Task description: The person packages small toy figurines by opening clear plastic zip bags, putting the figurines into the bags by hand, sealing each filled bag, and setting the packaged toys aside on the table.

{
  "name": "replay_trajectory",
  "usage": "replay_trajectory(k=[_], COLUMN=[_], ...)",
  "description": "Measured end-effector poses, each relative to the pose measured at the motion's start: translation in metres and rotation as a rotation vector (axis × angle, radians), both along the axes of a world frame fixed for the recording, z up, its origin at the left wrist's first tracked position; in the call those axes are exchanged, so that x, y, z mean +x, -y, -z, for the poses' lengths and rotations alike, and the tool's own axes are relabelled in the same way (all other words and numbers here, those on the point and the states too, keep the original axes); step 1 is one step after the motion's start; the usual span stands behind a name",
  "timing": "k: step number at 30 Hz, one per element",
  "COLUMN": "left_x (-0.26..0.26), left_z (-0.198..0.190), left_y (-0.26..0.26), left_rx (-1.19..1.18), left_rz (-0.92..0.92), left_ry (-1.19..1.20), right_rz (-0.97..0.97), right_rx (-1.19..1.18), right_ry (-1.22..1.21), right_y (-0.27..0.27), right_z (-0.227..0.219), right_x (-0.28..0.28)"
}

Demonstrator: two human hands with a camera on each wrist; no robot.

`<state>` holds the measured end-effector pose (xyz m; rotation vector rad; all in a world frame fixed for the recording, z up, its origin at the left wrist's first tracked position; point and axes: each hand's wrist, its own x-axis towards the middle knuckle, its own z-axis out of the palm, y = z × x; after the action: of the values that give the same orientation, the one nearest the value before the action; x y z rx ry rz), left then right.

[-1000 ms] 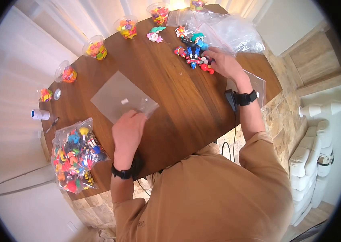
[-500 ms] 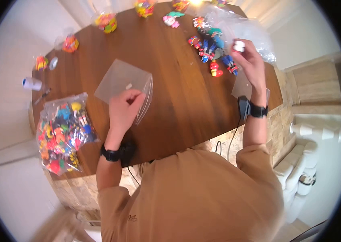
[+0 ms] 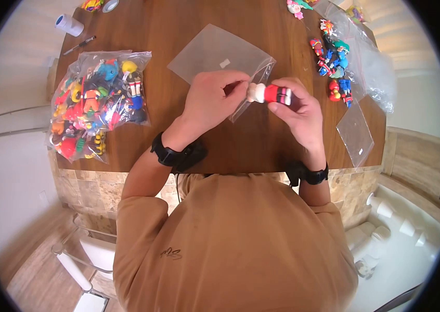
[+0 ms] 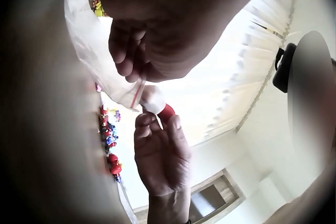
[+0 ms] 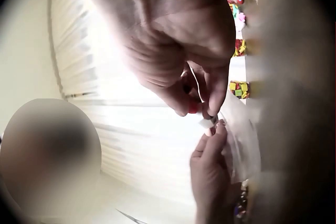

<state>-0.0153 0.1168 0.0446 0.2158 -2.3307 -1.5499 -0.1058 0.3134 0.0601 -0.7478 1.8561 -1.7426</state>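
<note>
My left hand [image 3: 212, 101] pinches the edge of a clear zip bag [image 3: 212, 49] that lies over the table, a small white label on it. Between the fingers of my right hand [image 3: 303, 117] is a small toy figure [image 3: 277, 94] in red, black and white, its pale end pointing at the bag's mouth. In the left wrist view the figure's white part [image 4: 154, 100] sits right beside the red zip strip of the bag [image 4: 89, 45]. The right wrist view shows both hands close together, fingers covering most of the figure.
A filled bag of toy figures [image 3: 95, 99] lies at left, with a pen [image 3: 79, 46] and a white cylinder [image 3: 69, 25] behind it. Loose figures [image 3: 334, 65] cluster at the right near empty plastic bags [image 3: 373, 73]. Another flat clear bag [image 3: 355, 132] overhangs the table's right front edge.
My right hand has picked a figure from the cluster at right and brought it left to the bag's mouth. My left hand keeps its grip on the bag. The head view has shifted.
</note>
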Motion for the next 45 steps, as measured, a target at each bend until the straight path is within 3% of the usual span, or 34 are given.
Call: replay_trajectory(k=[1, 5, 6, 8, 9, 11, 13, 18, 22, 29, 31, 37, 43, 45], left_x=[0.000, 0.000, 0.000, 0.001, 0.000, -0.001, 0.000, 0.002, 0.000, 0.001, 0.002, 0.004, 0.003, 0.003], left_z=[0.001, 0.002, 0.000, -0.003, -0.002, 0.001, -0.003, -0.005, -0.002, -0.003, -0.002, -0.009, -0.006, -0.005], left_y=[-0.001, 0.001, 0.002, 0.001, 0.000, -0.004, -0.006, -0.004, -0.003, 0.000, 0.000, -0.004, -0.006, -0.007], left_rx=[-0.023, -0.080, -0.078, -0.103, -0.103, -0.126, -0.126, -0.071, 0.005, 0.031, 0.041, 0.134, 0.102, 0.094], left_rz=[-0.028, -0.061, -0.065, -0.023, -0.011, -0.087, -0.082, -0.152, -0.134, -0.158, -0.144, -0.129, -0.091, -0.091], left_ry=[-0.044, -0.107, -0.108, -0.046, -0.049, -0.134, -0.119, -0.105, -0.097, -0.125, -0.129, -0.086, -0.091, -0.089], right_rz=[0.003, 0.085, 0.081, 0.062, 0.074, 0.109, 0.173, 0.112, 0.037, 0.152, 0.151, 0.209, 0.193, 0.182], right_rx=[0.132, 0.313, 0.314, 0.096, 0.096, 0.066, 0.216, 0.270, 0.191, 0.210, 0.374, 0.391, 0.148, -0.047], right_ry=[-0.168, -0.182, -0.183, 0.113, 0.111, 0.081, -0.090, -0.079, -0.060, -0.278, -0.137, -0.039, 0.254, 0.459], right_y=[0.002, 0.009, 0.011, 0.016, 0.019, 0.027, 0.034, 0.050, 0.054, 0.046, 0.042, 0.029, 0.021, 0.020], right_z=[-0.001, 0.003, 0.003, 0.004, 0.005, 0.011, 0.018, 0.004, 0.020, 0.018, 0.017, 0.014, 0.025, 0.027], right_x=[0.000, 0.000, 0.001, 0.006, 0.007, 0.005, 0.005, 0.011, 0.010, 0.005, 0.000, -0.010, -0.014, -0.014])
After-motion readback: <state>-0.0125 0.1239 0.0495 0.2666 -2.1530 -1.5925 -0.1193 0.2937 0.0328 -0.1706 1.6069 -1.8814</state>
